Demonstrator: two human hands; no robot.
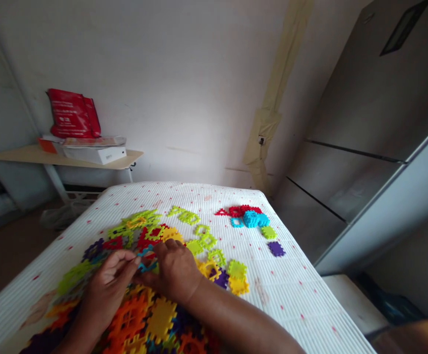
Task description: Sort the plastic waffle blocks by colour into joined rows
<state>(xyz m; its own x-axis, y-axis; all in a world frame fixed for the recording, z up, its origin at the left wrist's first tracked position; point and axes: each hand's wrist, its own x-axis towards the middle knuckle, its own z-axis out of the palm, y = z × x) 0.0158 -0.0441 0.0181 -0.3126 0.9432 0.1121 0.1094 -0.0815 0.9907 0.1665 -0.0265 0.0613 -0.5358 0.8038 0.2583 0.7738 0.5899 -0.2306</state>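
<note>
Between my two hands is a blue plastic interlocking piece (pixel 145 266) with toothed edges, partly covered by my fingers. My left hand (pixel 113 275) pinches its left side with thumb and fingers. From the right, my right hand (pixel 175 268) curls over the piece's other edge. Beneath and around both hands spreads a heap of toothed building pieces, with an orange window-shaped piece (pixel 129 317) and a yellow square piece (pixel 161 319) nearest me. Beyond the hands lie red pieces (pixel 149 238) and green pieces (pixel 140 219).
At the table's far right sit a stack of blue pieces (pixel 253 219), red pieces (pixel 241 210) and a purple square (pixel 276 249). A white spotted cloth (pixel 291 295) covers the table. A fridge (pixel 332 162) stands right; a side table (pixel 25 155) holds a red bag (pixel 72 115).
</note>
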